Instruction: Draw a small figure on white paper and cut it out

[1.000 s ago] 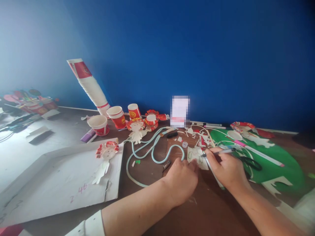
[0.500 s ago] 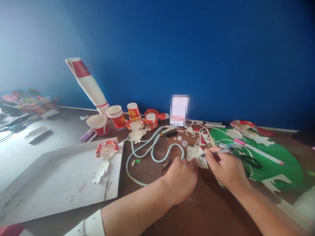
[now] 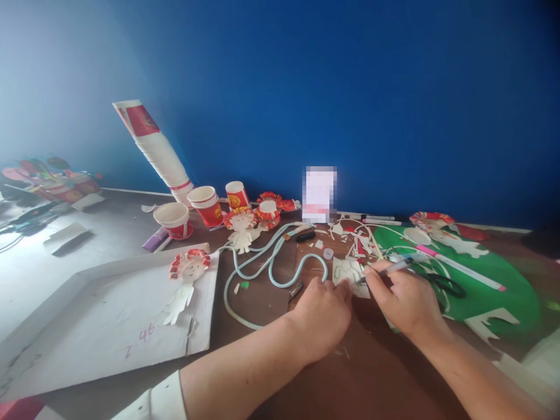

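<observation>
White paper [image 3: 345, 269] on table [image 3: 324, 388]; our left hand [image 3: 324, 318] at its near edge, pinching or pressing, can't tell. Right hand [image 3: 405, 296] grips pen [image 3: 397, 266], tip at paper. We'd say drawing step; next stroke needs paper steady.

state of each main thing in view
Slim grey pen: held in right hand, tip down
Small white paper piece: flat, drawn on, left hand touching
Pale-blue cable: loosely looped
Tall white-and-red paper-cup stack: leaning
White cardboard tray: bearing red-ringed paper figure
Green round mat: partly covered
</observation>
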Demonstrator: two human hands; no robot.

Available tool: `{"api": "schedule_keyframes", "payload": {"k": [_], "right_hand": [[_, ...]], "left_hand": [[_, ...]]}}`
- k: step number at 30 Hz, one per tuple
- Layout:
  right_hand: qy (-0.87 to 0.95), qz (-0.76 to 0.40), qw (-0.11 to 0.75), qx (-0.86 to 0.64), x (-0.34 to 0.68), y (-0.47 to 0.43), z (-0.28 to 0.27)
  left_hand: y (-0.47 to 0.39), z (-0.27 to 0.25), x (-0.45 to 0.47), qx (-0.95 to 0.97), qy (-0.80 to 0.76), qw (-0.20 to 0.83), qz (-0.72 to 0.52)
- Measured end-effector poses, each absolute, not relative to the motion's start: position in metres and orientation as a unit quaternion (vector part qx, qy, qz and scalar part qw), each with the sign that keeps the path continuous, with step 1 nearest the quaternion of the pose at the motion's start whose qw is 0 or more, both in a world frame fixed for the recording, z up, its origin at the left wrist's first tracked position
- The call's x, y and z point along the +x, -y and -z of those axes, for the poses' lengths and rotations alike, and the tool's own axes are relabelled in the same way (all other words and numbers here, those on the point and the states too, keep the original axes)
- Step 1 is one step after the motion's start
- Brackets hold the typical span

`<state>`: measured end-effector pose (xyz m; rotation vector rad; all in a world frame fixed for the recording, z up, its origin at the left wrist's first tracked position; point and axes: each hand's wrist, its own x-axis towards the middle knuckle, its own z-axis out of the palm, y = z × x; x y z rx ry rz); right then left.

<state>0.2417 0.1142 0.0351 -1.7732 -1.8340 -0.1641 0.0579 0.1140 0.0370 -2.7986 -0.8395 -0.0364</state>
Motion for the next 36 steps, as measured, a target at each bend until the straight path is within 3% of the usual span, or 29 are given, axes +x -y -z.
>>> {"api": "schedule_keyframes", "payload": {"k": [36], "right_hand": [[0.687, 0.032, 0.310, -0.656, 0.2384, -0.1109, -0.0349]], "left_hand": [[-0.1140, -0.0328, 0.0579, -0.950, 0.288, 0.120, 0.030]]}}
